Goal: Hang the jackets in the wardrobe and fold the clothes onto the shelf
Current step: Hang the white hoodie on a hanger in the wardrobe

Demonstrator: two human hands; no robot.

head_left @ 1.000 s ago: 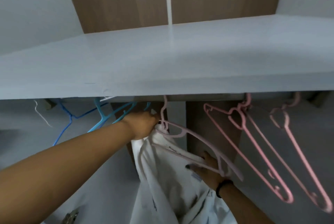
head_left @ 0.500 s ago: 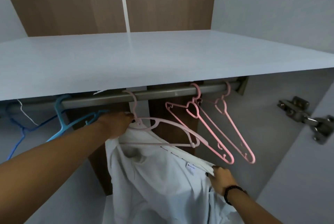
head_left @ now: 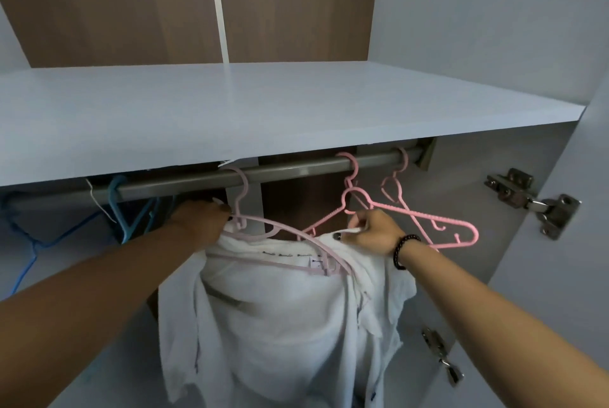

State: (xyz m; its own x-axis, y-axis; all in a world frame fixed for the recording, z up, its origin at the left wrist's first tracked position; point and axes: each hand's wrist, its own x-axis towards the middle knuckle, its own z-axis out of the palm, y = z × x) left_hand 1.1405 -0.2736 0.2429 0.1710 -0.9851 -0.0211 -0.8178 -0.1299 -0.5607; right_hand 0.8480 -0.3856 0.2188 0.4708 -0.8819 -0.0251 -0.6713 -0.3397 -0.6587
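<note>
1. The white jacket [head_left: 273, 318] hangs nearest the camera, below the rail [head_left: 296, 173], draped over a pale pink hanger [head_left: 276, 233] whose hook is over the rail.
2. The left hand [head_left: 201, 221] reaches in below the rail, at the left shoulder of the jacket. Its fingers are curled round the neck of the pale pink hanger and the cloth bunched there, so it grips hanger and jacket together; the fingertips themselves are hidden behind the hand.
3. The right hand [head_left: 374, 231] is lower than the rail and right of the left hand, at the jacket's right shoulder. Thumb and fingers are closed in a pinch on a fold of white cloth at the collar edge, just above the hanger's right arm. A dark beaded bracelet [head_left: 403, 251] sits on that wrist.
4. The jacket's collar lies between the two hands, its label facing up, and the body falls straight down from them.
5. Just behind the right hand, two brighter pink hangers [head_left: 412, 216] hang bare from the rail's right part.
6. At the rail's left end, blue hangers [head_left: 131, 210] hang behind the left forearm.
7. Directly above the rail runs the white shelf [head_left: 263, 111].
8. Right of the rail's end, a metal hinge [head_left: 530, 201] is fixed to the open door.
</note>
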